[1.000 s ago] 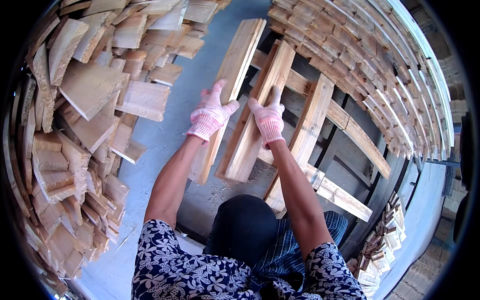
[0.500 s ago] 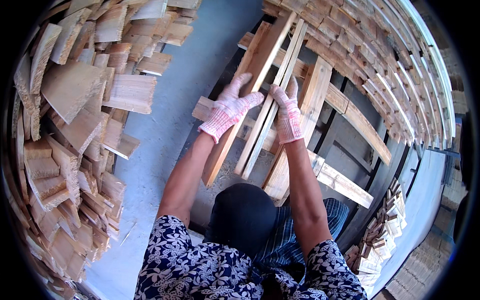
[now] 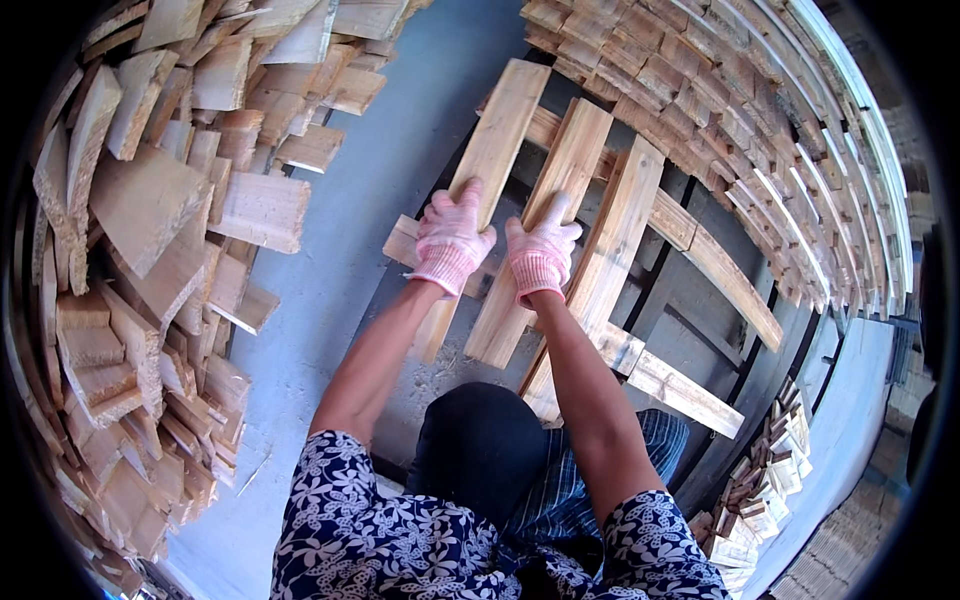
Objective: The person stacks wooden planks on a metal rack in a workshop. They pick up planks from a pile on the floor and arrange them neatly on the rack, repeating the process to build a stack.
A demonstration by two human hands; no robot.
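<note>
Both my hands wear pink-and-white knit gloves. My left hand (image 3: 452, 235) rests flat on a long pale wooden slat (image 3: 500, 130) that lies lengthwise across a slatted frame. My right hand (image 3: 543, 250) presses on a second slat (image 3: 575, 150) lying right beside the first. A third slat (image 3: 622, 220) lies to the right of these. All three cross two long wooden rails (image 3: 690, 390) on a dark metal bench (image 3: 690, 300). My fingers lie on top of the boards rather than wrapping around them.
A big heap of short wooden offcuts (image 3: 140, 220) fills the left side on the grey floor (image 3: 380, 170). Stacked rows of finished slats (image 3: 720, 90) curve along the upper right. Small wood blocks (image 3: 760, 490) sit at the lower right. My knees and patterned sleeves are below.
Half a second ago the slats were tilted and held on edge; now both lie flat side by side on the rails, and my hands have shifted down onto their tops.
</note>
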